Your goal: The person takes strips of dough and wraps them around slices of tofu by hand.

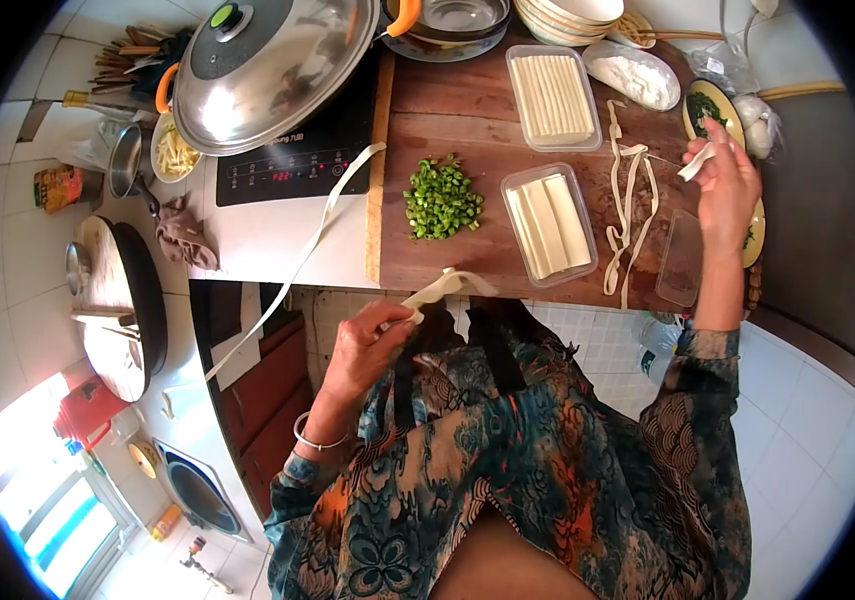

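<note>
My left hand (363, 345) is closed on a pale strip of dough (438, 287), held just off the front edge of the wooden board. At the right, my right hand (728, 185) pinches another short piece of dough (698, 162) above the board. Long dough strips (623, 210) lie loosely on the board to the left of my right hand. One tray (553, 98) holds thin dough sticks, and a nearer tray (550, 225) holds wider slabs. Chopped green vegetable (443, 198) is heaped on the board. A long strip (298, 262) hangs over the counter's left part.
A large lidded pan (278, 75) stands on the induction cooktop (283, 175). White flour (638, 80) fills a container at the back, near stacked bowls (558, 25). An empty clear lid (681, 258) and a plate of greens (716, 105) are at the right.
</note>
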Tool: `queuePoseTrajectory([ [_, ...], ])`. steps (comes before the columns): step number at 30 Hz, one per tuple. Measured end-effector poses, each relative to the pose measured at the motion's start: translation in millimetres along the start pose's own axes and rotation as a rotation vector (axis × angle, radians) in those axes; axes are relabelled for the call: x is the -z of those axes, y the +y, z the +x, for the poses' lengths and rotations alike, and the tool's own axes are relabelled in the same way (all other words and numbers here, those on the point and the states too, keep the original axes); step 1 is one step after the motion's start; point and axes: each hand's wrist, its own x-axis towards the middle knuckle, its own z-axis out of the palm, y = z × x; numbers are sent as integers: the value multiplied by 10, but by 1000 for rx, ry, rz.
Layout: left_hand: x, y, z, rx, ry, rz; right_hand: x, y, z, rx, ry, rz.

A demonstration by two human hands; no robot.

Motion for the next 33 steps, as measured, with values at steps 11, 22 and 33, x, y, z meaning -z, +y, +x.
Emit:
queuePoseTrajectory([
  [11, -80, 272, 138, 96, 3, -613, -316, 494, -430, -366, -404, -100],
  [22, -483, 547, 207, -141, -162, -468, -799, 557, -1500, -838, -1008, 170],
  [33, -525, 113, 303, 21, -168, -437, -1083, 511, -1745, -519, -886, -38],
])
